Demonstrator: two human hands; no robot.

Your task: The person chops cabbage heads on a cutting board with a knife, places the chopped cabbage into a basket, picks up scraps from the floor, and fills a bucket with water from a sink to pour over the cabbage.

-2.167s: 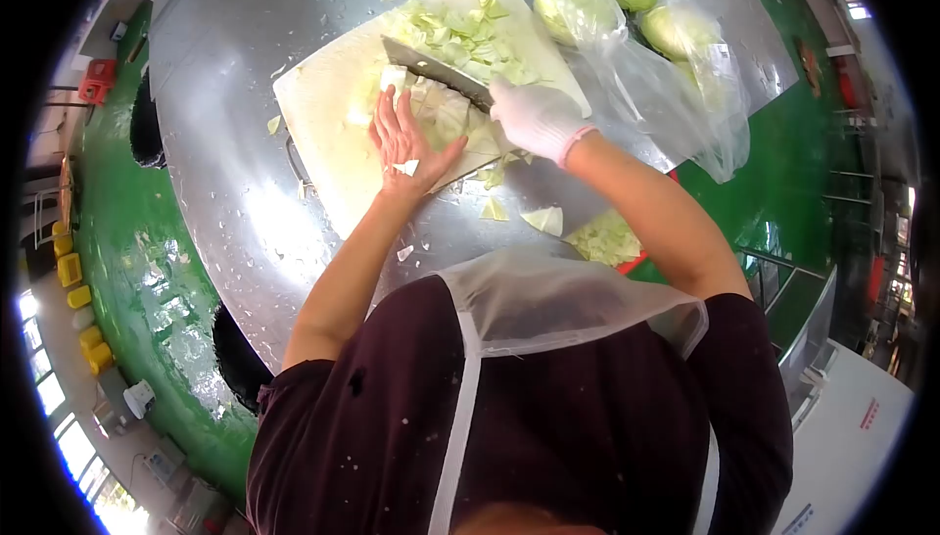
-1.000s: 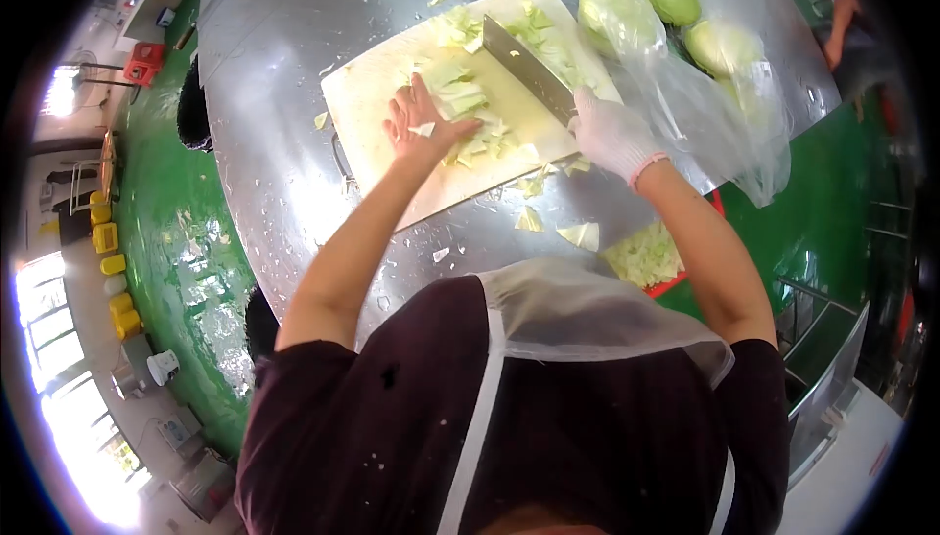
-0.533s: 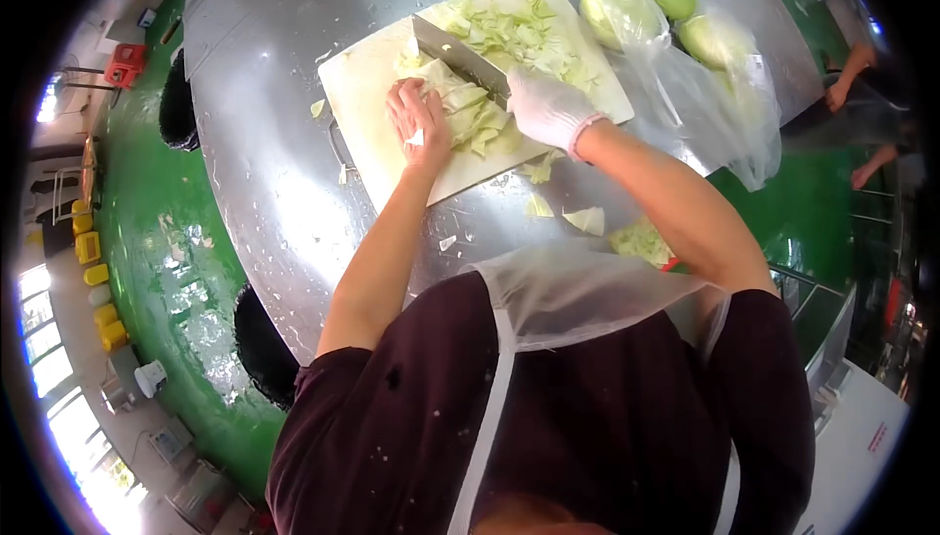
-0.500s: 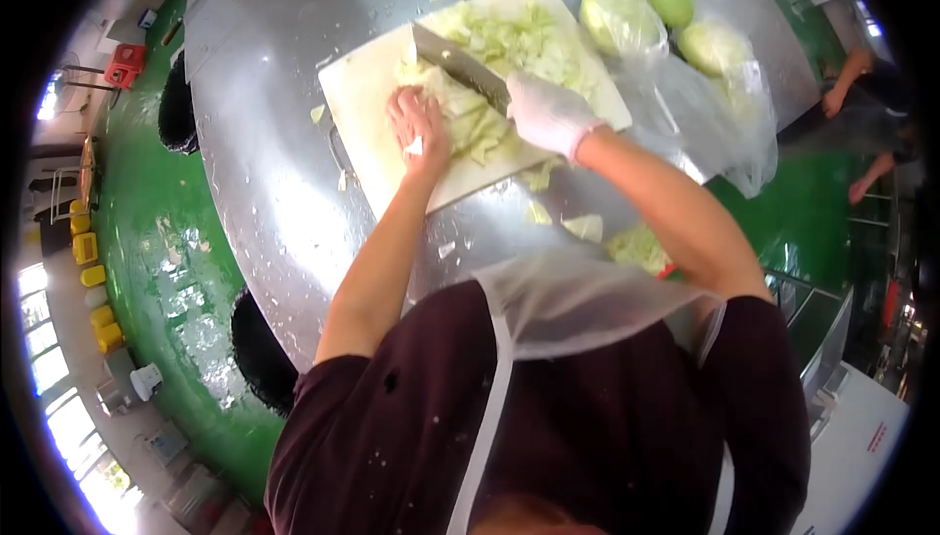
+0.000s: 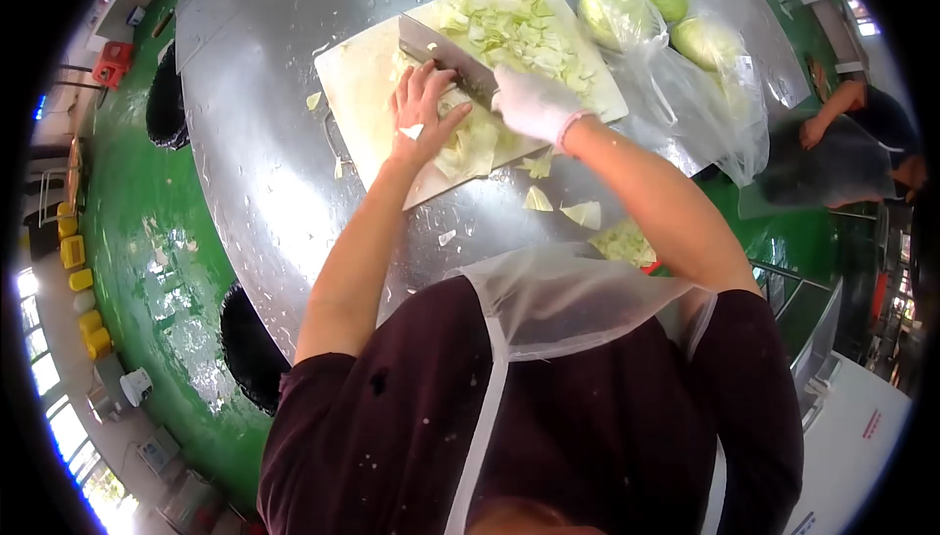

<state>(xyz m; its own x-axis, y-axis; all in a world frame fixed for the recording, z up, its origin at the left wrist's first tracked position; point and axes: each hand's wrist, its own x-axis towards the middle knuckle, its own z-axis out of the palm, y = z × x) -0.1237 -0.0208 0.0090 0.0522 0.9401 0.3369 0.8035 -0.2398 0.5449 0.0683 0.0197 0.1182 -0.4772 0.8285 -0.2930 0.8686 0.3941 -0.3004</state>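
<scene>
A large cleaver (image 5: 446, 53) lies across pale green cabbage (image 5: 472, 148) on a white cutting board (image 5: 357, 75). My right hand (image 5: 537, 106), in a white glove, is closed round the cleaver's handle, which its fingers hide. My bare left hand (image 5: 421, 116) grips the cabbage from the left, thumb and fingers spread around it, fingertips close to the blade. A small white scrap sticks to the back of that hand. Beyond the blade, chopped cabbage (image 5: 519, 38) covers the far right part of the board.
Whole cabbages (image 5: 707, 44) sit in a clear plastic bag (image 5: 676, 114) right of the board. Loose leaf pieces (image 5: 583, 214) lie on the metal table (image 5: 264, 75), near more chopped cabbage (image 5: 624, 244) by my right arm. Black-lined bins (image 5: 245, 349) stand at the left edge. Another person (image 5: 842, 129) is at right.
My left hand has shifted up toward the blade, with its thumb now stretched out to the right. The cleaver and my right hand have moved slightly left. The other person at right shows more.
</scene>
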